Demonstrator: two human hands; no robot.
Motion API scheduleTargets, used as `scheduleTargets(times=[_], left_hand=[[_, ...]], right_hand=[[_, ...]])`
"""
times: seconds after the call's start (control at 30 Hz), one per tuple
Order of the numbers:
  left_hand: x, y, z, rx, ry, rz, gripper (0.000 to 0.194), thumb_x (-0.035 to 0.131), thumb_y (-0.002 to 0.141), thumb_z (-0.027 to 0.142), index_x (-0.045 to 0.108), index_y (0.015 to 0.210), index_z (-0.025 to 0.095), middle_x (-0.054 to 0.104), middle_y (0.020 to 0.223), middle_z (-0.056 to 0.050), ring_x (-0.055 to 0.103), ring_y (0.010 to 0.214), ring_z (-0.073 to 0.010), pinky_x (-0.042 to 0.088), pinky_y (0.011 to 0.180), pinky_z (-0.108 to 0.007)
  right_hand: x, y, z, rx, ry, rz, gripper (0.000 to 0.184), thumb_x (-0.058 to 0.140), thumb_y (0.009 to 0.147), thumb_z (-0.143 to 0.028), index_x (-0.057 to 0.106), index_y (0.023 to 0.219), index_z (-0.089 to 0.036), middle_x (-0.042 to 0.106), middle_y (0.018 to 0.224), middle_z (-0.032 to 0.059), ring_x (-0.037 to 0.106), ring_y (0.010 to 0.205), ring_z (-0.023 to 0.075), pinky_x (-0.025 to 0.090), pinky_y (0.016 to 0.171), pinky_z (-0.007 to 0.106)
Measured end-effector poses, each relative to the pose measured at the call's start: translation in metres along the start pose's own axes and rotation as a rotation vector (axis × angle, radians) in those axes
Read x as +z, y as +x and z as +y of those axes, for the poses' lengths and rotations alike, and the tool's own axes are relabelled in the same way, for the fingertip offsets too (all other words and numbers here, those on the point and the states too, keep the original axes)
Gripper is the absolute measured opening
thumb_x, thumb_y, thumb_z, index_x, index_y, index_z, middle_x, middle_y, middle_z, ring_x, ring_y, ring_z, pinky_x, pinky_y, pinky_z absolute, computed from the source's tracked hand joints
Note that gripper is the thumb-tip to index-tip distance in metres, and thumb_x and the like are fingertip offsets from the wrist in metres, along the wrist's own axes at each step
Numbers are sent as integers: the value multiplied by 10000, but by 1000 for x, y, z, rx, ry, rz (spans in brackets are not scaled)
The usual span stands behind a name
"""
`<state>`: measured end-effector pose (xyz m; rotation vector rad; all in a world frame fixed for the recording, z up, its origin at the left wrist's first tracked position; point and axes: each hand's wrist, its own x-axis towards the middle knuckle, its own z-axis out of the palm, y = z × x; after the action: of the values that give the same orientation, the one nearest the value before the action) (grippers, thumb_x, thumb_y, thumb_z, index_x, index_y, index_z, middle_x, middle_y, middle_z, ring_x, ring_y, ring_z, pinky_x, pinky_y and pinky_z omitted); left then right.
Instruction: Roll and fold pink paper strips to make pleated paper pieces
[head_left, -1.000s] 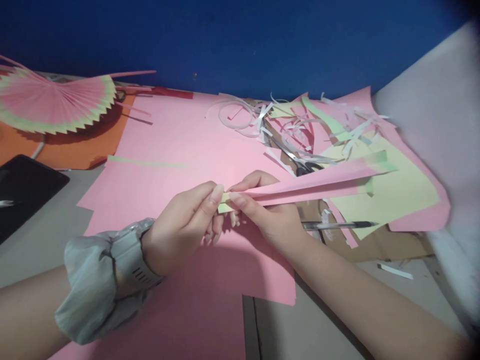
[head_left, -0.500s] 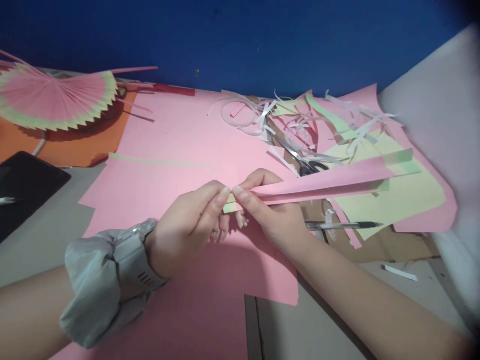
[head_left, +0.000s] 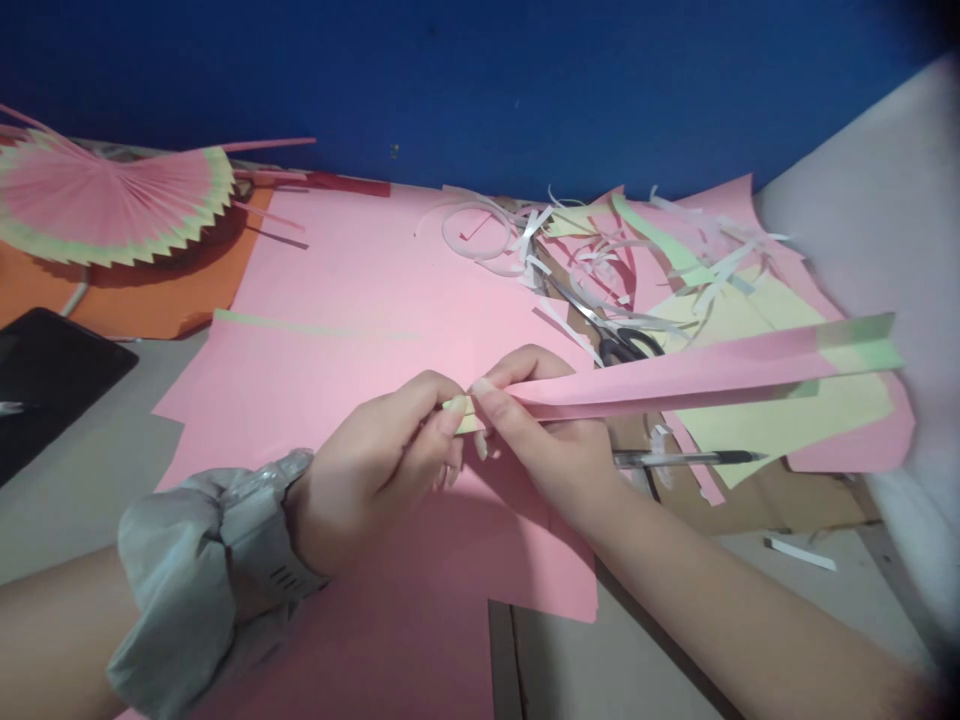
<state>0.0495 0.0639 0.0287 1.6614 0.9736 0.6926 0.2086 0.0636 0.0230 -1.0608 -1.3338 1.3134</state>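
Both hands pinch one folded paper strip [head_left: 675, 375], pink with green ends, held above pink paper sheets [head_left: 360, 260]. My left hand [head_left: 390, 430], with a grey scrunchie [head_left: 180, 590] at its wrist, grips the short green-yellow end between thumb and fingers. My right hand [head_left: 547, 420] is closed on the strip just beside it, thumb on top. From there the long part reaches out to the right, its layers slightly parted, to a green far end. Some fingertips and the underside of the folds are hidden.
A pleated pink-and-green paper fan [head_left: 120, 200] lies at the left on orange paper [head_left: 187, 300], near a black flat device [head_left: 60, 380]. Scissors [head_left: 626, 345], a pen [head_left: 690, 457], white paper scraps [head_left: 600, 260] and yellow paper [head_left: 780, 420] lie at the right. Behind stands a blue wall [head_left: 480, 90].
The strip's long part has shifted to the right, its far end reaching further out. Both hands stay close together, slightly lower, still pinching the strip.
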Motion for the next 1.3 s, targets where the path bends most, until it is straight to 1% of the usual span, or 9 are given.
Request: scheduleTargets(times=[0.1,0.2,0.33,0.53,0.7,0.83,1.0,1.13,1.3], left_hand=[[0,-3,1,68,67,39,205,311,936,229,475,816,202,529,647,33,499,585,-102,402,603,-238],[1,-4,2,105,86,69,203,312,931,212,477,813,202,520,665,27,494,589,-102,396,596,-237],[2,-3,2,82,59,62,197,308,936,208,478,836,208,519,674,36,514,616,-100,405,619,-235],[2,-4,3,41,63,77,225,292,945,234,467,806,208,523,646,42,523,617,-102,413,647,-238],[2,-2,3,20,45,69,252,295,949,258,466,772,202,526,638,39,514,605,-99,408,647,-242],[1,0,1,19,13,61,246,296,951,260,470,789,194,523,651,35,507,604,-97,406,633,-243],[-2,0,-2,59,-68,-16,232,298,951,268,483,835,191,539,674,34,495,600,-91,400,601,-235],[-3,3,-5,-42,-96,-8,245,382,929,358,491,775,200,539,595,53,500,538,-85,403,549,-222],[-2,8,-4,-165,-177,18,283,383,922,401,459,730,208,514,520,72,494,475,-77,407,509,-210]], right_hand=[[0,-1,-2,-55,-80,28,67,578,841,-286,545,817,-233,579,598,-36,512,460,90,438,455,227],[0,-2,-2,-79,-79,23,96,572,843,-300,530,785,-236,553,558,-41,486,432,92,414,428,230],[0,-3,0,-79,-54,3,100,556,857,-287,511,783,-238,530,562,-51,491,438,84,405,430,222],[-3,-3,2,-100,-104,4,87,558,861,-279,513,798,-238,520,589,-55,484,459,71,408,455,214],[-1,-2,2,-98,-94,10,81,548,866,-269,503,804,-242,508,557,-65,485,451,76,425,472,218],[-1,-2,4,-88,-78,12,74,561,859,-241,501,816,-238,507,543,-74,489,444,70,414,459,204],[-1,-2,6,-94,-149,56,84,570,851,-243,503,805,-223,480,511,-83,467,445,68,381,448,191],[-2,-1,5,-60,-126,10,111,574,848,-251,493,785,-208,497,540,-79,482,467,56,384,451,172],[-2,3,4,28,33,-42,141,557,862,-274,497,763,-194,480,496,-89,472,441,42,411,452,155]])
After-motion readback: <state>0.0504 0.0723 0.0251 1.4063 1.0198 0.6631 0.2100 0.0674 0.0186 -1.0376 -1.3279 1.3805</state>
